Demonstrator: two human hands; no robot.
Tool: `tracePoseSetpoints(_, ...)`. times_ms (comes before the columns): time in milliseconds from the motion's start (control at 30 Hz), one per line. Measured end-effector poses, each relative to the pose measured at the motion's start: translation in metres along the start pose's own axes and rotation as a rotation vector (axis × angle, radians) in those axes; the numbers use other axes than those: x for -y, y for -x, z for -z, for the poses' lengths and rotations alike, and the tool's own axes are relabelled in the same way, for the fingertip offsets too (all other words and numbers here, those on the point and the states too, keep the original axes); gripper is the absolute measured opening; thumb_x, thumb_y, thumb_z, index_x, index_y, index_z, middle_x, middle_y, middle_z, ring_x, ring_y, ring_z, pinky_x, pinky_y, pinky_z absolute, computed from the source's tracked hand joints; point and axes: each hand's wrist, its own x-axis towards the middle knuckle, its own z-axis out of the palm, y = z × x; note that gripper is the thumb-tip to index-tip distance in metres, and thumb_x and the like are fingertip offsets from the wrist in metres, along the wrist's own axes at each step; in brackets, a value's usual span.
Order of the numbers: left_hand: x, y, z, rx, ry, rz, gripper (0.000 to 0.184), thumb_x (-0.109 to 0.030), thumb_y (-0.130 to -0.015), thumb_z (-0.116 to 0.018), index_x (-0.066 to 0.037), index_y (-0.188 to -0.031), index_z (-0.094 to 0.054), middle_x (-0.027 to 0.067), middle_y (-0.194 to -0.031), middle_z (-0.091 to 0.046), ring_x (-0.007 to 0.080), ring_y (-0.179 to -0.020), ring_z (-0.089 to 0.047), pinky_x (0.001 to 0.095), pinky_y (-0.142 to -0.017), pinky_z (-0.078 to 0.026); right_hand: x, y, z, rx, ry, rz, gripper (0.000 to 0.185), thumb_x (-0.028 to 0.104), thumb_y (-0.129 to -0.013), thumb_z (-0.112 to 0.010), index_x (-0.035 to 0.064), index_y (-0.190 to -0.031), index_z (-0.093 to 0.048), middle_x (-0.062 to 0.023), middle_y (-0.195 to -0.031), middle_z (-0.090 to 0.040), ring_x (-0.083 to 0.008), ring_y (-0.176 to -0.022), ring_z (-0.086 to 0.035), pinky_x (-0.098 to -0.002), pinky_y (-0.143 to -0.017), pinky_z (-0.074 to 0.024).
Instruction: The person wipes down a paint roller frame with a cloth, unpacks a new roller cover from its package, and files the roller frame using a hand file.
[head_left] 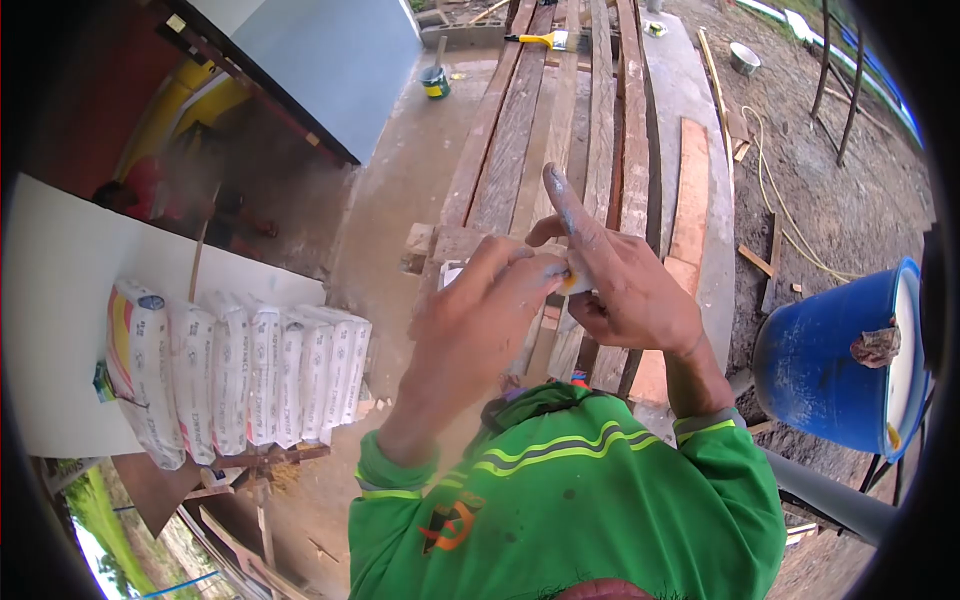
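Both of my hands meet in front of my chest, over the wooden planks (495,190). My left hand (470,310) is closed, its fingertips pinching a small pale piece with a yellow patch (577,280). On the other side of that piece is my right hand (640,290), one paint-smeared finger stretched up and the thumb and other fingers bent around it. What the piece is, I cannot make out; fingers cover most of it. A paintbrush with a yellow handle (537,40) lies across the far planks. Beyond the planks' left side stands a small dark-green can (435,84).
White packed bags (265,375) stand in a row at the left by the white wall (60,300). A blue barrel (825,350) is at the right. A person in red (150,190) is in the dim doorway. A hose (765,190) and a bucket (744,58) lie on the dirt.
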Motion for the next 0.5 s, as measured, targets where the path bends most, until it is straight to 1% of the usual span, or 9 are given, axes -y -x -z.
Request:
tracePoseSetpoints(33, 0.004, 0.001, -0.004, 0.017, -0.012, -0.016, 0.021, -0.005, -0.088, -0.066, -0.003, -0.108, -0.066, 0.0128, -0.097, -0.061, 0.0262, -0.086, -0.063, 0.0352, -0.073, -0.050, 0.004, -0.002, 0.000, 0.027, 0.053, -0.023, 0.107, -0.005, -0.064, -0.061, 0.0104, -0.156, -0.009, -0.0194, -0.113, -0.060, -0.0426, -0.094, -0.062, -0.0469, -0.080, -0.0522)
tracePoseSetpoints(133, 0.013, 0.001, -0.016, -0.027, 0.074, 0.117, 0.024, -0.011, -0.090, -0.065, -0.005, -0.112, -0.057, 0.0143, -0.103, -0.058, 0.0357, -0.087, -0.064, 0.0408, -0.072, -0.051, 0.010, -0.010, -0.002, 0.044, 0.111, -0.072, 0.105, -0.002, -0.071, -0.066, 0.0129, -0.156, -0.007, -0.0196, -0.118, -0.054, -0.0410, -0.093, -0.062, -0.0468, -0.074, -0.0534)
tracePoseSetpoints(233, 0.018, 0.004, -0.015, -0.031, 0.231, 0.139, 0.032, -0.013, -0.089, -0.067, -0.004, -0.117, -0.054, 0.0171, -0.103, -0.058, 0.0382, -0.088, -0.063, 0.0423, -0.073, -0.051, 0.015, -0.017, -0.004, 0.042, 0.134, -0.089, 0.116, -0.005, -0.060, -0.072, 0.0065, -0.155, -0.007, -0.0200, -0.136, -0.048, -0.0397, -0.100, -0.060, -0.0420, -0.078, -0.0548)
tracePoseSetpoints(333, 0.017, 0.001, -0.003, 0.079, 0.144, 0.164, 0.030, -0.014, -0.088, -0.069, -0.001, -0.113, -0.057, 0.0166, -0.099, -0.061, 0.0349, -0.087, -0.065, 0.0400, -0.072, -0.052, 0.019, -0.020, -0.005, 0.084, 0.102, -0.091, 0.116, -0.005, -0.063, -0.073, 0.0082, -0.156, -0.005, -0.0197, -0.137, -0.048, -0.0381, -0.102, -0.060, -0.0404, -0.081, -0.0546)
tracePoseSetpoints(400, 0.032, 0.005, -0.008, 0.013, 0.216, 0.122, 0.027, -0.013, -0.088, -0.069, 0.000, -0.109, -0.060, 0.0139, -0.096, -0.064, 0.0275, -0.084, -0.068, 0.0364, -0.071, -0.053, 0.014, -0.018, -0.004, 0.009, -0.033, 0.003, 0.111, 0.002, -0.066, -0.075, 0.0063, -0.156, -0.009, -0.0198, -0.138, -0.048, -0.0346, -0.104, -0.060, -0.0397, -0.082, -0.0535)
tracePoseSetpoints(433, 0.037, 0.006, -0.009, -0.019, 0.251, 0.099, 0.025, -0.013, -0.088, -0.069, 0.001, -0.108, -0.061, 0.0125, -0.095, -0.066, 0.0238, -0.083, -0.069, 0.0346, -0.070, -0.054, 0.009, -0.016, 0.001, -0.034, -0.104, 0.031, 0.107, 0.005, -0.069, -0.075, 0.0058, -0.155, -0.012, -0.0197, -0.137, -0.049, -0.0339, -0.107, -0.059, -0.0395, -0.085, -0.0522)
tracePoseSetpoints(500, 0.035, 0.009, -0.002, -0.121, 0.389, 0.220, 0.021, -0.011, -0.089, -0.069, 0.001, -0.105, -0.064, 0.0088, -0.093, -0.068, 0.0164, -0.081, -0.068, 0.0304, -0.068, -0.055, -0.002, -0.008, 0.017, -0.118, -0.247, 0.075, 0.098, 0.013, -0.073, -0.074, 0.0053, -0.154, -0.019, -0.0192, -0.135, -0.051, -0.0333, -0.116, -0.057, -0.0392, -0.092, -0.0488)
